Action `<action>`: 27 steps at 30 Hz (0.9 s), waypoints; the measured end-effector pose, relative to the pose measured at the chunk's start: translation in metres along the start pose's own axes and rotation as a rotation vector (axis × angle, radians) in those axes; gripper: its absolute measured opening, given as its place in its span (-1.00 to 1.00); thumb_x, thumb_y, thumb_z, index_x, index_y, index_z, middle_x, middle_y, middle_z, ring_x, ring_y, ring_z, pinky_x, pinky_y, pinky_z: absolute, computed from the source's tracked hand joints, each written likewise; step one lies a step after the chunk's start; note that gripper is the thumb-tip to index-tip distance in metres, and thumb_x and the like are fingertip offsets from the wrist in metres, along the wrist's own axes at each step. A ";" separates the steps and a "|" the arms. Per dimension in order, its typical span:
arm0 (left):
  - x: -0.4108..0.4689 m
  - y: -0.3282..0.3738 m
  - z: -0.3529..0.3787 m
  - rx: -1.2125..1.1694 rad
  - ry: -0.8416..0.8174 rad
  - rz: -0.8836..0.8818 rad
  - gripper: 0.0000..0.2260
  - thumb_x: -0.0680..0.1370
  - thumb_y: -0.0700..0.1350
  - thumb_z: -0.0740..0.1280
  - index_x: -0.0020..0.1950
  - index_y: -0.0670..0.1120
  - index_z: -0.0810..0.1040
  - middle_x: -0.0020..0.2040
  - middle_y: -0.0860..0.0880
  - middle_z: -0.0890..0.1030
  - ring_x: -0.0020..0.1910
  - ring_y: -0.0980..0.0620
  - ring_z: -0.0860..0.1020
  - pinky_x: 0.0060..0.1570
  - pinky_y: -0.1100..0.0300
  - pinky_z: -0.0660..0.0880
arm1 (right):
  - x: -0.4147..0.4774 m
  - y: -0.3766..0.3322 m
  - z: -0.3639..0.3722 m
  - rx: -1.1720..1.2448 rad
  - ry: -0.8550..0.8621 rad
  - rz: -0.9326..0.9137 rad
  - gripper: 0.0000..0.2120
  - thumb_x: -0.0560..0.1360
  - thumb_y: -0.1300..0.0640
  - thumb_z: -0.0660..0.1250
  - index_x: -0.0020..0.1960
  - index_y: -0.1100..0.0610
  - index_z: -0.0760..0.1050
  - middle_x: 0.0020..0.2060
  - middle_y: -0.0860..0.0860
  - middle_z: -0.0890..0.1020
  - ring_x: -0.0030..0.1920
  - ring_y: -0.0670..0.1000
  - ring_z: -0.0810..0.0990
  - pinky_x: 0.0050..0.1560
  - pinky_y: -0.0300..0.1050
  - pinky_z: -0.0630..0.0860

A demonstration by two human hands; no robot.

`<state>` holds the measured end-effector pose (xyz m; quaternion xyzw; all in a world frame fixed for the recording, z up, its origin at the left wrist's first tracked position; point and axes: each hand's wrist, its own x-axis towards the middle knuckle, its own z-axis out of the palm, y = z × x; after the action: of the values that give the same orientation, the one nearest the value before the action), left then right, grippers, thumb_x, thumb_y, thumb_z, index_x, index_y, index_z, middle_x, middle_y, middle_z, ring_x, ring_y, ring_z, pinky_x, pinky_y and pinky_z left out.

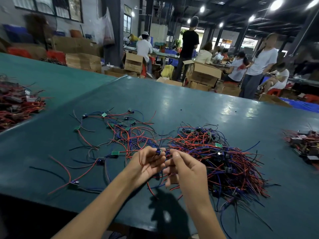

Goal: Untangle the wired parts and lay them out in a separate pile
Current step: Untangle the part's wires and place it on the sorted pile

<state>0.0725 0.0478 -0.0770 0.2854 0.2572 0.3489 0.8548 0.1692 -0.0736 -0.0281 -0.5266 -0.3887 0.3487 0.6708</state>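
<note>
A dense tangle of red, blue and black wired parts [224, 159] lies on the green table [172, 104] to the right of my hands. To the left, separated wired parts with small green boards [114, 133] are spread loosely. My left hand [146, 165] is raised just above the table and pinches a small blue part [158, 151] between thumb and fingertips. My right hand [184, 167] is beside it, with its fingers curled round wires that run from that part toward the tangle.
Another heap of red-wired parts [19, 104] lies at the far left on a second table, and one more heap [305, 144] sits at the right edge. Cardboard boxes [202, 75] and several people stand beyond the table's far edge.
</note>
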 end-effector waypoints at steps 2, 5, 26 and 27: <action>0.001 -0.009 0.000 0.028 0.113 0.116 -0.76 0.59 -0.21 0.22 0.06 -0.32 0.62 -0.19 -0.18 0.64 -0.23 -0.09 0.60 -0.13 -0.02 0.58 | 0.007 -0.010 0.004 0.027 0.019 0.013 -0.73 0.64 0.25 0.29 -0.16 0.11 0.70 -0.36 0.11 0.63 -0.42 0.08 0.60 -0.57 -0.11 0.52; -0.005 -0.017 0.004 0.078 0.155 0.253 -0.79 0.62 -0.23 0.20 -0.01 -0.33 0.58 -0.34 -0.14 0.55 -0.42 -0.03 0.51 -0.44 0.12 0.50 | 0.017 -0.018 0.013 0.064 -0.014 0.053 -0.83 0.64 0.27 0.29 -0.06 0.19 0.64 -0.35 0.13 0.63 -0.47 0.07 0.59 -0.59 -0.11 0.51; -0.018 -0.016 0.003 0.246 0.046 0.240 -0.81 0.63 -0.38 0.19 -0.02 -0.31 0.60 -0.28 -0.16 0.63 -0.38 -0.03 0.57 -0.30 0.12 0.61 | 0.101 -0.039 0.000 -0.601 -0.489 0.185 -0.83 0.45 0.15 0.56 -0.21 0.26 0.70 -0.35 0.20 0.70 -0.56 0.02 0.46 -0.58 -0.24 0.36; -0.018 -0.016 0.002 0.240 0.038 0.239 -0.82 0.62 -0.36 0.21 -0.01 -0.30 0.61 -0.27 -0.16 0.63 -0.37 -0.03 0.57 -0.29 0.11 0.61 | 0.102 -0.041 -0.001 -0.594 -0.506 0.177 -0.84 0.45 0.17 0.56 -0.20 0.26 0.71 -0.32 0.22 0.71 -0.51 0.06 0.51 -0.58 -0.23 0.39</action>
<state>0.0702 0.0245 -0.0817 0.4073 0.2772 0.4200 0.7621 0.2184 0.0069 0.0274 -0.6266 -0.5786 0.3964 0.3398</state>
